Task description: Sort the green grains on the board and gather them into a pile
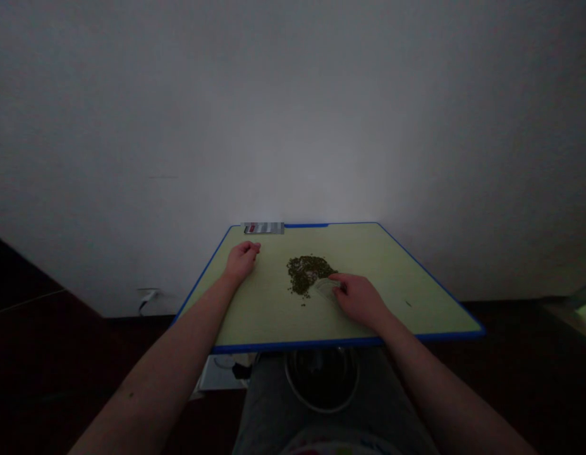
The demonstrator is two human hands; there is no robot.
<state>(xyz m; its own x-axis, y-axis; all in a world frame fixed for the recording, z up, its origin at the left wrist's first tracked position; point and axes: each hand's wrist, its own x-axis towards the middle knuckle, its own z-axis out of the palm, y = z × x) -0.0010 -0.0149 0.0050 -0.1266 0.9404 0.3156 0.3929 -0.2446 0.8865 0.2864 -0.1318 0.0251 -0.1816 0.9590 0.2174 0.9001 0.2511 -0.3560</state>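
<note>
Across the lap, a pale green board [378,272] with blue edging lies level, a white wall [293,114] rising beyond it and a dark floor [60,354] at 9 o'clock. Dark green grains [305,275] heap near the board's centre. At their 9 o'clock, the left hand [243,262] is curled closed, nothing showing in it. At their 4 o'clock, the right hand [361,300] lies over a clear round piece [327,289]; whether it grips that piece is hard to tell. A blurred packet [263,228] sits at the far rim, and a dark round bowl [322,379] shows at 6 o'clock, partly hidden under the board.
</note>
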